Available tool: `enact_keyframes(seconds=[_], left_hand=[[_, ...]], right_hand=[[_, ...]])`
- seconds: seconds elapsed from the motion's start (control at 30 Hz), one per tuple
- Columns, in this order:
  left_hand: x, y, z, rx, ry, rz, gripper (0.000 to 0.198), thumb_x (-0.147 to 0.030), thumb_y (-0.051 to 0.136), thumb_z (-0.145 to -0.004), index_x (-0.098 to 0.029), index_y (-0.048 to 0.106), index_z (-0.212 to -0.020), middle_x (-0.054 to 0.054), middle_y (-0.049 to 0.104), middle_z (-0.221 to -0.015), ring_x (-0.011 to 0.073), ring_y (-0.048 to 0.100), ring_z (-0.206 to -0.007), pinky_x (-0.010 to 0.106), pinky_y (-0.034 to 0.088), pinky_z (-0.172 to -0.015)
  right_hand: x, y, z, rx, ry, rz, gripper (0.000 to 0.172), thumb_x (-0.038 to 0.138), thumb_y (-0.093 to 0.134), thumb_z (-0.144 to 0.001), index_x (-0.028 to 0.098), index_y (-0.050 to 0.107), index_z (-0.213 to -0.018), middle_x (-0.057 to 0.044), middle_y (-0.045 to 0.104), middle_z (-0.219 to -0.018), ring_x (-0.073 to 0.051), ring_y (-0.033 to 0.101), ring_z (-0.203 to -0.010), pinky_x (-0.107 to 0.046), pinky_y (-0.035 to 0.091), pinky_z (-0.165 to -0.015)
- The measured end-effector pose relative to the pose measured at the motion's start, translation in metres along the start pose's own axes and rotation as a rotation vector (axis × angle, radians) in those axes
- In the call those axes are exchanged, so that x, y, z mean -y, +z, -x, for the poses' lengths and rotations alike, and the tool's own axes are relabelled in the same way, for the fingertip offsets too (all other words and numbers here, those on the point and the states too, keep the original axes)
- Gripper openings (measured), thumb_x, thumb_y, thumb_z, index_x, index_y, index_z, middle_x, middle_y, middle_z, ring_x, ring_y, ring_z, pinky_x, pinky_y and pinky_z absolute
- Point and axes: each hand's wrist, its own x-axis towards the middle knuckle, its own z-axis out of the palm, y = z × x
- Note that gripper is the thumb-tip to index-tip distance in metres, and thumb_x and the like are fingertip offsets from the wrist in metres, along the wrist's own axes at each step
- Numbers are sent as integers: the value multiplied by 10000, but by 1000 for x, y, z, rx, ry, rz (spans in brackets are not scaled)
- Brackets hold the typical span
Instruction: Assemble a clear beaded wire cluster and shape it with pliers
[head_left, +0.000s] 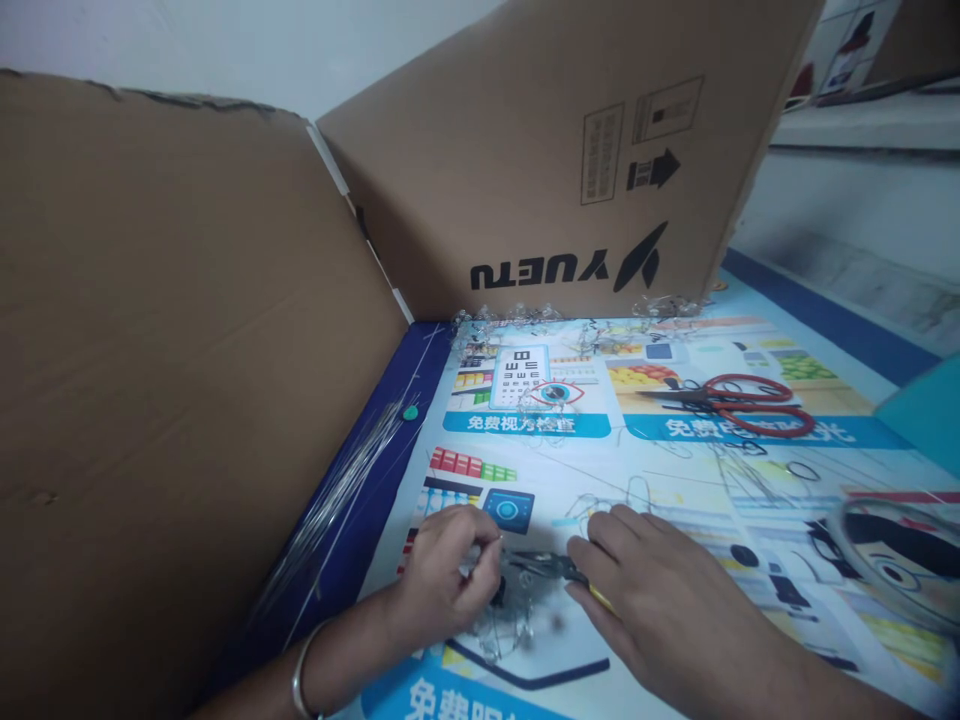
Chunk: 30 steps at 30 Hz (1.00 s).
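My left hand [451, 568] is closed in a pinch on a tangled wire piece [504, 628] with what look like small clear beads. This piece hangs below the fingers, and part of it is hidden behind them. My right hand [656, 590] is wrapped round a pair of pliers [551, 566] with dark jaws and yellow grips. The jaws point left, close to my left fingertips and the wire. Whether they bite on the wire is too fine to make out.
Red-handled scissors [757, 400] lie to the right. Several straight wires [352, 480] rest along the left cardboard panel [165, 350]. More beaded wire pieces [517, 318] sit against the back cardboard [525, 200]. At the right edge is a clear round thing [847, 540].
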Motion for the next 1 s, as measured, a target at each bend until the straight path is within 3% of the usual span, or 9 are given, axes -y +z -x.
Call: enact_keyframes(seconds=[0.33, 0.67, 1.0], left_hand=[[-4, 2, 0, -48, 9, -58, 101, -77, 478, -785, -175, 489, -762, 19, 584, -634, 137, 553, -583, 260, 437, -555], [-5, 0, 1, -3, -6, -82, 85, -92, 470, -815, -168, 499, -791, 32, 594, -664, 149, 561, -620, 272, 446, -579], [-4, 1, 2, -5, 18, -60, 95, -82, 468, -815, -175, 487, -817, 26, 588, -672, 144, 559, -625, 263, 440, -588]], right_hand=[[1, -1, 1, 48, 6, -36, 42, 220, 551, -785, 223, 592, -791, -40, 572, -760, -237, 526, -727, -362, 369, -625], [-7, -8, -6, 240, 56, -125, 112, 257, 513, -823, 232, 619, -848, -45, 592, -818, -234, 556, -764, -346, 391, -624], [-9, -10, -6, 304, 72, -156, 143, 286, 471, -845, 241, 604, -870, -45, 580, -835, -241, 554, -777, -342, 376, -615]])
